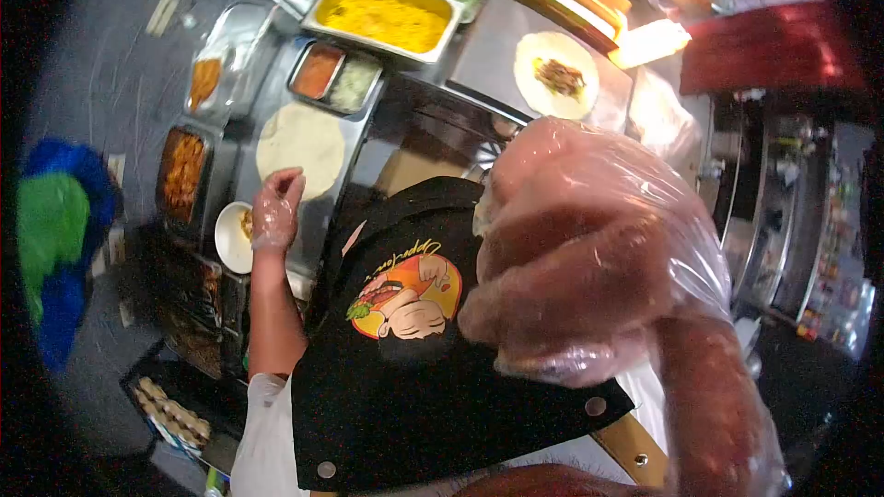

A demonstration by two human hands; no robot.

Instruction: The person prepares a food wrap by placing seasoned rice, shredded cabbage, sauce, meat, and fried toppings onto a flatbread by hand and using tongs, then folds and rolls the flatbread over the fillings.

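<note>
My right hand, in a clear plastic glove, is raised close to the camera. Its fingers are curled in, and the inside of the grip is hidden. Farther off, my left hand, also gloved, is over the near edge of a pale round flatbread on the steel counter. The fingers there look bent together, with any small thing between them too small to make out. Beside that wrist stands a white bowl with some brownish food in it. A second flatbread, topped with dark filling, lies beyond my right hand.
Past the first flatbread is a divided steel tray of red and pale toppings. Behind it stands a pan of yellow shreds. A pan of orange-brown food is at left. A black apron covers my front.
</note>
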